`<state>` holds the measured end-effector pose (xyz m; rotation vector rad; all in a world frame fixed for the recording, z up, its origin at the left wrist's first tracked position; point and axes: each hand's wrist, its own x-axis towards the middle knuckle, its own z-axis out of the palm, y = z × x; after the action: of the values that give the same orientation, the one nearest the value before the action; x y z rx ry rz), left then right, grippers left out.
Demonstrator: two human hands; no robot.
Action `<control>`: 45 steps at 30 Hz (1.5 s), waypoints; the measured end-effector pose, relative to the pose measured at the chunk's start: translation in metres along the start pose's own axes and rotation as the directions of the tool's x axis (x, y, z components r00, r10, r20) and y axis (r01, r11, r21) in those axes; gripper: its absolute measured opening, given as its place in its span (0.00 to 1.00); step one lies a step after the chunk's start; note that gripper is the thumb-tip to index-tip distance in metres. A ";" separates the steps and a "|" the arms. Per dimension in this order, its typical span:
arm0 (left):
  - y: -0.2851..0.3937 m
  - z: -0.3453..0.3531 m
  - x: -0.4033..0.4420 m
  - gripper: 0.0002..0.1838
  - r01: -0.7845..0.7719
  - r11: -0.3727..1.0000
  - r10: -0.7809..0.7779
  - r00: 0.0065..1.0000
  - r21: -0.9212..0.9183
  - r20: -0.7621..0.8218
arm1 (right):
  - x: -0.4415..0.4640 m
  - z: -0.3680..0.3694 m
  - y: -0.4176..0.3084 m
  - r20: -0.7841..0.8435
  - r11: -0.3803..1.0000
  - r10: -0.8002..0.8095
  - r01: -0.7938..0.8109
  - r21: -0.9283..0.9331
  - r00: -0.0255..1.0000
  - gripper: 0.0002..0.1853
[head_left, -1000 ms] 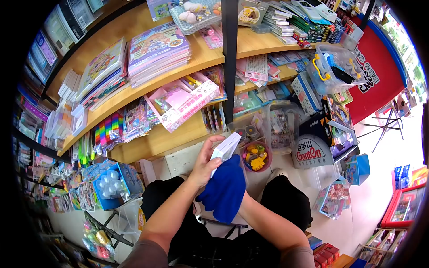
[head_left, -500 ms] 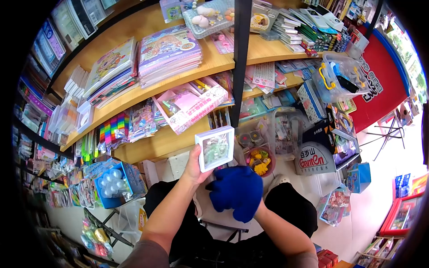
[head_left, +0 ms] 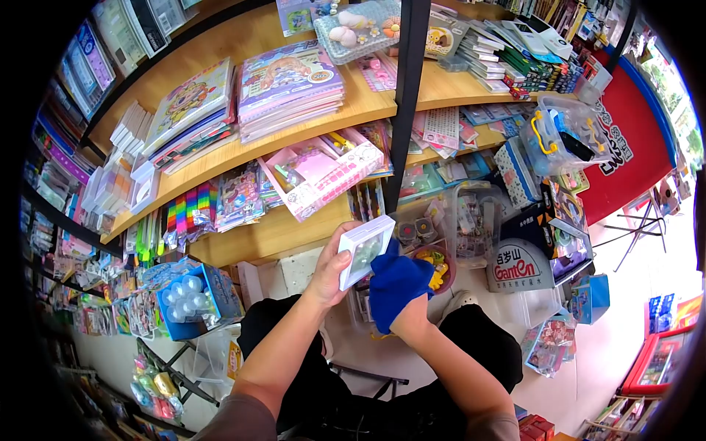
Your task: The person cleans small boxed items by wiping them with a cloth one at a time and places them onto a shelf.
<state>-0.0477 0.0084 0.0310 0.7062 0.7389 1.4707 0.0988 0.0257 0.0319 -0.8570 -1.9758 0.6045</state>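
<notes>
My left hand (head_left: 330, 268) grips a white square frame-like box (head_left: 365, 250) by its left side, thumb on the near edge. Through the box's clear window something greenish shows, too blurred to name. A bunched blue cloth (head_left: 397, 287) covers most of my right hand (head_left: 413, 314), so its fingers are hidden. The cloth lies against the lower right of the box's front. Both hands are above my lap, in front of the lower shelf.
Wooden shelves (head_left: 294, 229) with stacked books (head_left: 290, 84) and a pink box (head_left: 323, 173) curve ahead. On the right are clear plastic bins (head_left: 474, 220) and a Ganten carton (head_left: 521, 266). A blue box of clear balls (head_left: 195, 301) stands left. A black post (head_left: 409, 103) rises ahead.
My left hand has turned and tilted the white box, so its front faces more to the right. My right hand has brought the blue cloth up against it. The view shifted slightly.
</notes>
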 end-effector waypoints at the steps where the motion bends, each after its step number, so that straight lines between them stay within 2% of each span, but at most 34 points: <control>1: 0.002 0.004 0.000 0.40 -0.007 1.000 0.008 1.000 0.027 -0.014 | -0.001 0.003 -0.001 0.022 0.999 0.041 -0.042 0.017 0.999 0.10; 2: 0.003 0.005 -0.001 0.40 -0.013 0.998 0.014 1.000 0.054 -0.028 | -0.008 0.008 0.005 0.038 0.975 0.140 -0.144 0.167 0.989 0.10; 4: 0.004 0.005 -0.001 0.40 0.001 0.998 0.000 1.000 0.057 -0.010 | -0.020 0.017 0.015 0.112 0.834 0.316 -0.332 0.440 0.942 0.10; 7: 0.002 0.002 -0.001 0.41 0.006 1.000 -0.007 1.000 0.026 0.028 | -0.023 0.011 0.007 0.212 0.756 0.375 -0.430 0.493 0.902 0.09; 10: -0.001 0.002 -0.001 0.42 0.018 1.000 -0.017 0.999 -0.011 0.029 | -0.015 0.011 -0.002 -0.029 0.977 0.084 -0.077 0.199 0.996 0.09; 13: -0.005 0.003 -0.001 0.42 0.037 0.998 -0.035 0.999 -0.058 0.036 | -0.017 0.013 -0.005 0.023 0.946 0.022 -0.028 0.323 0.999 0.10; 16: -0.010 0.003 -0.001 0.41 0.054 0.994 -0.050 0.998 -0.091 0.040 | -0.025 0.015 -0.008 0.034 0.879 0.168 -0.165 0.447 0.985 0.10; 18: -0.011 0.003 -0.001 0.43 0.070 0.994 -0.068 0.997 -0.080 0.022 | -0.026 0.011 -0.010 0.222 0.730 0.296 -0.370 0.575 0.929 0.11; 20: -0.013 0.004 -0.002 0.46 0.097 0.994 -0.098 0.995 -0.049 -0.008 | -0.030 0.008 -0.009 0.329 0.616 0.341 -0.474 0.629 0.881 0.11; 22: -0.017 0.002 -0.003 0.47 0.110 0.991 -0.112 0.994 -0.079 -0.017 | -0.035 0.008 -0.006 0.345 0.577 0.343 -0.486 0.656 0.873 0.12; 23: -0.019 0.002 -0.003 0.47 0.115 0.989 -0.118 0.993 -0.094 -0.021 | -0.036 0.008 -0.003 0.313 0.694 0.252 -0.396 0.601 0.916 0.13; 25: -0.017 0.006 -0.002 0.42 0.113 0.982 -0.113 0.994 -0.152 0.010 | -0.037 0.006 0.001 0.274 0.868 0.049 -0.177 0.463 0.960 0.15; 27: -0.017 0.007 -0.002 0.39 0.116 0.977 -0.109 0.993 -0.178 0.050 | -0.031 0.000 0.001 0.331 0.839 0.061 -0.228 0.493 0.942 0.16; 29: -0.021 0.002 -0.002 0.40 0.120 0.978 -0.106 0.990 -0.172 0.093 | -0.039 0.001 0.007 0.492 0.734 0.109 -0.403 0.546 0.864 0.14; 31: -0.031 -0.009 0.004 0.43 0.202 0.943 -0.197 0.979 -0.265 0.047 | -0.064 0.009 0.012 0.724 0.534 0.116 -0.657 0.532 0.680 0.12; 32: -0.032 -0.011 0.006 0.44 0.162 0.938 -0.129 0.984 -0.308 0.123 | -0.068 0.010 0.009 0.817 0.444 0.098 -0.760 0.476 0.569 0.12; 34: -0.027 -0.015 0.006 0.44 0.170 0.919 -0.126 0.982 -0.357 0.142 | -0.056 0.005 0.002 0.811 0.558 0.008 -0.676 0.482 0.586 0.11; 36: -0.021 -0.018 0.003 0.45 0.166 0.918 -0.126 0.983 -0.360 0.133 | -0.026 -0.006 0.002 0.744 0.783 -0.307 -0.286 0.552 0.593 0.13; 37: -0.017 -0.018 0.002 0.45 0.158 0.921 -0.117 0.984 -0.356 0.135 | -0.009 -0.012 0.001 0.682 0.804 -0.453 -0.067 0.591 0.574 0.13; 38: -0.015 -0.017 0.003 0.45 0.150 0.924 -0.107 0.985 -0.352 0.138 | -0.004 -0.012 -0.001 0.661 0.827 -0.497 0.075 0.558 0.563 0.15; 41: 0.000 -0.013 0.002 0.46 0.127 0.932 -0.084 0.987 -0.340 0.140 | 0.002 -0.036 -0.010 0.549 0.869 -0.474 0.265 0.418 0.688 0.17; 42: 0.005 -0.014 0.000 0.46 0.118 0.934 -0.076 0.988 -0.337 0.136 | 0.007 -0.046 -0.009 0.507 0.876 -0.461 0.282 0.391 0.728 0.16; 43: 0.005 -0.019 0.000 0.47 0.100 0.939 -0.070 0.992 -0.329 0.101 | 0.013 -0.054 -0.006 0.478 0.885 -0.440 0.276 0.376 0.760 0.16; 45: 0.002 -0.035 0.000 0.50 0.066 0.947 -0.059 0.998 -0.314 0.030 | 0.011 -0.060 -0.010 0.429 0.936 -0.295 0.169 0.307 0.854 0.14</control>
<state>-0.0766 0.0074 0.0115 0.4476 0.4896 1.4784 0.1429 0.0329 0.0743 -0.3090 -2.3196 0.9705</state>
